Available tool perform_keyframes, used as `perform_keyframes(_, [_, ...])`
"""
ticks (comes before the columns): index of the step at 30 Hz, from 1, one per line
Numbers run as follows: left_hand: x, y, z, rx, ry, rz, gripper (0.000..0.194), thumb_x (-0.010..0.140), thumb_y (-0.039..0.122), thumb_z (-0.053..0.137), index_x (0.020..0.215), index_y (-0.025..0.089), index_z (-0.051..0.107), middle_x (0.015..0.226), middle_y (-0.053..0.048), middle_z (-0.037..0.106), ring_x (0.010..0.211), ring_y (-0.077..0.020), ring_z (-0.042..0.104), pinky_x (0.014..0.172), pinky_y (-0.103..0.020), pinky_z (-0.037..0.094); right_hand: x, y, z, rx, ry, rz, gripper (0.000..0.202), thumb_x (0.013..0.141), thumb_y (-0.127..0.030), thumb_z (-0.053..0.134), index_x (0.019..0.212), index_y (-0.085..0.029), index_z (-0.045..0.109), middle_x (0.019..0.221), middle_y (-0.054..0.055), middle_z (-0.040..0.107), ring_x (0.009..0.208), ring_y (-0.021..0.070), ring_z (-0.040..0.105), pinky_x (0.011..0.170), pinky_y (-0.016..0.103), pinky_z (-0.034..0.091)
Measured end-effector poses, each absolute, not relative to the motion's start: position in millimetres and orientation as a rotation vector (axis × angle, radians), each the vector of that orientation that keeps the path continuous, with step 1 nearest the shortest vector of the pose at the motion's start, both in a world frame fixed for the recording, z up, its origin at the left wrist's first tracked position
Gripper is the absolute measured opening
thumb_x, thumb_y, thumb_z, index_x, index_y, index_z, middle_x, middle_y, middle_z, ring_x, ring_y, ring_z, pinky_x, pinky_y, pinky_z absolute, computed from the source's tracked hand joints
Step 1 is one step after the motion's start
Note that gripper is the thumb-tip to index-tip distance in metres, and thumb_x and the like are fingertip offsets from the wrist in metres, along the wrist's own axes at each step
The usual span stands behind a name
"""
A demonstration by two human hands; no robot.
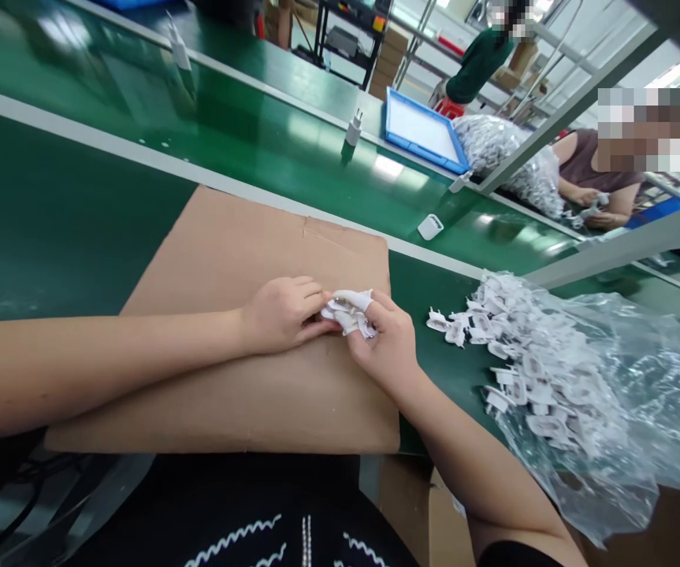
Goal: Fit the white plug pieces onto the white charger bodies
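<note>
My left hand and my right hand meet above a sheet of brown cardboard. Between their fingertips is a small white plastic part, partly hidden by the fingers. My left hand grips its left end with thumb and fingers. White coverings sit on the thumb and forefinger of my right hand, which closes on the part from the right. To the right, a heap of similar white plastic parts spills out of a clear plastic bag.
Beyond the cardboard runs a glossy green conveyor belt with white plug adapters and a white housing on it. A blue tray and a large filled bag stand behind. Another person's hands handle parts at right.
</note>
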State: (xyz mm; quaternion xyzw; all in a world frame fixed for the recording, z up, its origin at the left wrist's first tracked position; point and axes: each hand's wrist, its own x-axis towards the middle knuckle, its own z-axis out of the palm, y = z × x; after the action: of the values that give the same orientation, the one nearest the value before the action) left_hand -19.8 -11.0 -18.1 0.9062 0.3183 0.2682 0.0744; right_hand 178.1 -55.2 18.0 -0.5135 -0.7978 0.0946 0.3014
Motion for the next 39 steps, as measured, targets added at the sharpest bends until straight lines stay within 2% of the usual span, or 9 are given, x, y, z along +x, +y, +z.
perform_keyframes(7, [-15.8, -13.0, -5.4, 2.648, 0.939, 0.677, 0.034, 0.095, 0.048, 0.052, 0.092, 0.017, 0.065, 0.092, -0.012, 0.069, 0.087, -0.0253, 0.064, 0.077, -0.035, 0.048, 183.1, -57.9, 5.6, -1.315, -2.118, 0.163, 0.047, 0.085, -0.021, 0.054, 0.130, -0.022, 0.065, 0.086, 0.006, 0.065, 0.071, 0.0189, 0.060, 0.060, 0.028, 0.046])
perform_keyframes(13, [-13.5, -8.7, -0.6, 2.303, 0.790, 0.684, 0.026, 0.090, 0.043, 0.060, 0.096, 0.019, 0.066, 0.088, -0.008, 0.066, 0.085, -0.0226, 0.062, 0.079, -0.033, 0.048, 195.8, -54.1, 7.4, -1.233, -2.027, 0.420, 0.052, 0.090, -0.029, 0.056, 0.142, -0.026, 0.054, 0.089, 0.005, 0.068, 0.065, 0.0177, 0.060, 0.058, 0.029, 0.049])
perform_keyframes(15, [-15.2, -6.0, 1.1, 2.184, 0.837, 0.671, 0.027, 0.088, 0.046, 0.063, 0.090, 0.019, 0.066, 0.083, -0.006, 0.065, 0.078, -0.0204, 0.060, 0.072, -0.031, 0.047, 205.7, -52.6, 13.0, -1.243, -1.996, 0.425, 0.052, 0.091, -0.030, 0.057, 0.142, -0.027, 0.053, 0.101, 0.007, 0.068, 0.067, 0.0174, 0.060, 0.058, 0.029, 0.049])
perform_keyframes(19, [-21.8, 13.9, 8.4, 1.861, 0.985, 0.780, 0.036, 0.084, 0.052, 0.065, 0.091, 0.017, 0.064, 0.083, -0.006, 0.066, 0.074, -0.0193, 0.061, 0.066, -0.030, 0.047, 222.7, -49.4, 19.4, -1.403, -2.102, 0.348, 0.058, 0.085, -0.018, 0.055, 0.142, -0.028, 0.052, 0.128, 0.009, 0.061, 0.078, 0.0189, 0.064, 0.058, 0.029, 0.047])
perform_keyframes(22, [-24.1, 49.3, 15.3, 1.826, 1.204, 0.843, 0.041, 0.079, 0.054, 0.068, 0.094, 0.017, 0.067, 0.086, -0.006, 0.070, 0.078, -0.0214, 0.064, 0.069, -0.030, 0.051, 223.6, -45.5, 16.1, -1.577, -2.251, 0.359, 0.056, 0.081, -0.014, 0.055, 0.137, -0.024, 0.056, 0.117, 0.008, 0.065, 0.077, 0.0196, 0.063, 0.055, 0.027, 0.040])
perform_keyframes(27, [-17.7, 130.9, 18.8, 1.898, 1.513, 0.825, 0.035, 0.073, 0.047, 0.073, 0.094, 0.019, 0.070, 0.091, -0.004, 0.073, 0.084, -0.0231, 0.066, 0.078, -0.031, 0.052, 213.9, -38.3, 10.5, -1.679, -2.291, 0.437, 0.035, 0.076, -0.005, 0.052, 0.103, -0.021, 0.068, 0.100, 0.004, 0.066, 0.083, 0.0180, 0.062, 0.062, 0.025, 0.035])
perform_keyframes(34, [-10.2, 196.1, 12.2, 1.843, 1.850, 0.818, 0.028, 0.079, 0.036, 0.068, 0.100, 0.018, 0.069, 0.107, -0.012, 0.072, 0.104, -0.0312, 0.065, 0.087, -0.035, 0.049, 212.9, -36.1, 9.2, -1.649, -2.194, 0.536, 0.034, 0.076, -0.010, 0.058, 0.104, -0.025, 0.071, 0.098, 0.001, 0.065, 0.083, 0.0164, 0.061, 0.066, 0.025, 0.037])
perform_keyframes(37, [-8.0, 193.9, 12.4, 1.795, 1.982, 0.799, 0.046, 0.076, 0.038, 0.071, 0.113, 0.012, 0.064, 0.121, -0.019, 0.065, 0.118, -0.0385, 0.057, 0.097, -0.043, 0.046, 213.7, -34.3, 10.0, -1.654, -2.214, 0.544, 0.027, 0.076, -0.013, 0.058, 0.098, -0.023, 0.072, 0.094, 0.001, 0.065, 0.082, 0.0167, 0.061, 0.064, 0.026, 0.036])
perform_keyframes(39, [-2.1, 185.9, 14.6, 1.814, 2.113, 0.967, 0.069, 0.074, 0.042, 0.073, 0.131, 0.008, 0.053, 0.141, -0.024, 0.049, 0.130, -0.0430, 0.045, 0.105, -0.051, 0.039, 214.0, -33.5, 11.9, -1.662, -2.234, 0.534, 0.025, 0.076, -0.015, 0.059, 0.096, -0.023, 0.071, 0.092, 0.001, 0.065, 0.083, 0.0175, 0.062, 0.063, 0.027, 0.036])
